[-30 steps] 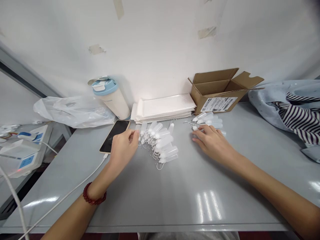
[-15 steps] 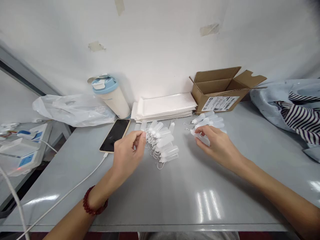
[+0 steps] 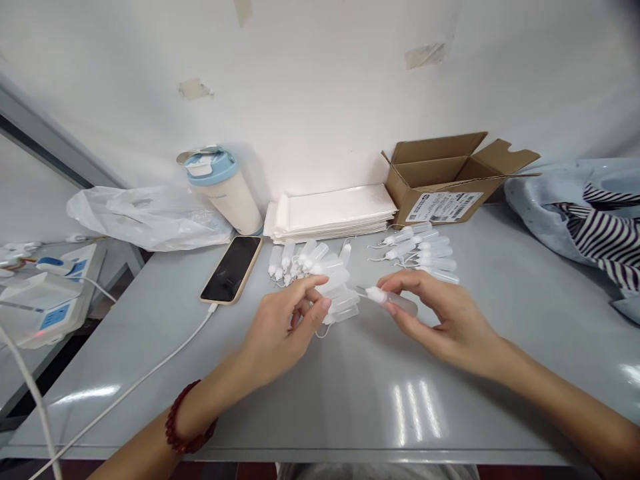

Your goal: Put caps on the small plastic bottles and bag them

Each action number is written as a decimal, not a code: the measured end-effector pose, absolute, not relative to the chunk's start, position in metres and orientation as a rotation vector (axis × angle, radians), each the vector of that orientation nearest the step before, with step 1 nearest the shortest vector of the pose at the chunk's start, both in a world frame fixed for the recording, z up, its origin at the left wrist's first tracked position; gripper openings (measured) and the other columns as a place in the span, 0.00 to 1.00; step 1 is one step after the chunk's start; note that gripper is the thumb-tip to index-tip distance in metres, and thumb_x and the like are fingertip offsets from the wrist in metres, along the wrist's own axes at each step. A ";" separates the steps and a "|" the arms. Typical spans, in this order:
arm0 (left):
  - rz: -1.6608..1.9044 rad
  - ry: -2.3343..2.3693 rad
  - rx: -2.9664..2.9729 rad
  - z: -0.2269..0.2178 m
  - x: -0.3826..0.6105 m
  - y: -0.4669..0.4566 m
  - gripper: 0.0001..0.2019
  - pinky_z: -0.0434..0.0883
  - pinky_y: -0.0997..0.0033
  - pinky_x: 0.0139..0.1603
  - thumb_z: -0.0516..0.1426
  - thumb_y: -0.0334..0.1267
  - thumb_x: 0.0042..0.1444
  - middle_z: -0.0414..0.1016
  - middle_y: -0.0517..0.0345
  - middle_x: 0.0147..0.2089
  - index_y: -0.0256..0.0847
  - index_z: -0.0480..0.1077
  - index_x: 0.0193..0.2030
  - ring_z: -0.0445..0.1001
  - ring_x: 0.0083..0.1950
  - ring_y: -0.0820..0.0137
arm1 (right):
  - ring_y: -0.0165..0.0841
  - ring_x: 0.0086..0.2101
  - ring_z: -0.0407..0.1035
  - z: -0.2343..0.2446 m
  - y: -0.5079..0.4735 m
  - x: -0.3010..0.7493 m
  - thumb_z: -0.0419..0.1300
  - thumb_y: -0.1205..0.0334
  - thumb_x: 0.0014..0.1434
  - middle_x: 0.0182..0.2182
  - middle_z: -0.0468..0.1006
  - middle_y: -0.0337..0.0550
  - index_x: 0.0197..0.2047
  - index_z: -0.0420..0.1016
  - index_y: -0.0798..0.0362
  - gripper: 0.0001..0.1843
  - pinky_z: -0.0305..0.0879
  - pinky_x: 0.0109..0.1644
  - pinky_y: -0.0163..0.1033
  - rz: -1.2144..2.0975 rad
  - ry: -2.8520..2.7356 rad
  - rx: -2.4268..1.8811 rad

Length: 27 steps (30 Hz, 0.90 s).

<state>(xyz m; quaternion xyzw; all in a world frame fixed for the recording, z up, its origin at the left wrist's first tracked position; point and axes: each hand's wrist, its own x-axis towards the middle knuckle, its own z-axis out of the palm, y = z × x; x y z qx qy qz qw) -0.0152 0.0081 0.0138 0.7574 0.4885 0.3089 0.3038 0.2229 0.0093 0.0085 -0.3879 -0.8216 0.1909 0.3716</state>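
Note:
My right hand (image 3: pixel 445 320) pinches a small translucent needle-tip bottle (image 3: pixel 397 301) above the grey table (image 3: pixel 350 393), its white tip pointing left. My left hand (image 3: pixel 285 327) hovers close to it, fingers curled together near the bottle's tip; whether they hold anything I cannot make out. Just behind the left hand lies a row of similar small bottles (image 3: pixel 320 267). A second group of bottles (image 3: pixel 425 250) lies behind the right hand, in front of the cardboard box (image 3: pixel 440 177).
A phone (image 3: pixel 233 269) on a white cable lies left of the bottles. Behind stand a blue-lidded tumbler (image 3: pixel 225 190), a stack of white padded envelopes (image 3: pixel 330 213), a plastic bag (image 3: pixel 145 217) and striped clothing (image 3: pixel 595 227) at right. Power strips (image 3: pixel 45 300) sit far left.
My right hand picked a bottle from the right group and brought it toward the middle. My left hand left the row's far end and moved right and nearer, meeting the bottle's tip.

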 end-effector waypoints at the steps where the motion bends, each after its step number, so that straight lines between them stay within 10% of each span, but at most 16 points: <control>1: 0.799 1.279 1.973 0.014 -0.015 0.008 0.14 0.66 0.77 0.26 0.51 0.39 0.62 0.75 0.60 0.32 0.38 0.66 0.52 0.68 0.24 0.77 | 0.31 0.37 0.71 0.009 0.008 0.222 0.55 0.69 0.59 0.37 0.76 0.43 0.45 0.66 0.52 0.10 0.68 0.39 0.36 0.504 -2.128 -0.967; 10: 0.762 1.201 1.880 0.016 -0.013 0.007 0.12 0.63 0.78 0.23 0.48 0.38 0.64 0.73 0.61 0.29 0.37 0.70 0.35 0.66 0.22 0.79 | 0.32 0.37 0.72 0.014 0.000 0.217 0.53 0.73 0.58 0.37 0.75 0.43 0.45 0.64 0.52 0.12 0.68 0.38 0.37 0.578 -2.167 -0.866; 27: 0.723 1.041 1.956 0.014 -0.012 0.003 0.10 0.65 0.80 0.26 0.48 0.34 0.64 0.73 0.62 0.30 0.38 0.70 0.41 0.65 0.21 0.80 | 0.32 0.37 0.72 0.010 -0.002 0.215 0.53 0.72 0.59 0.37 0.75 0.44 0.49 0.62 0.51 0.15 0.70 0.38 0.38 0.567 -2.187 -0.832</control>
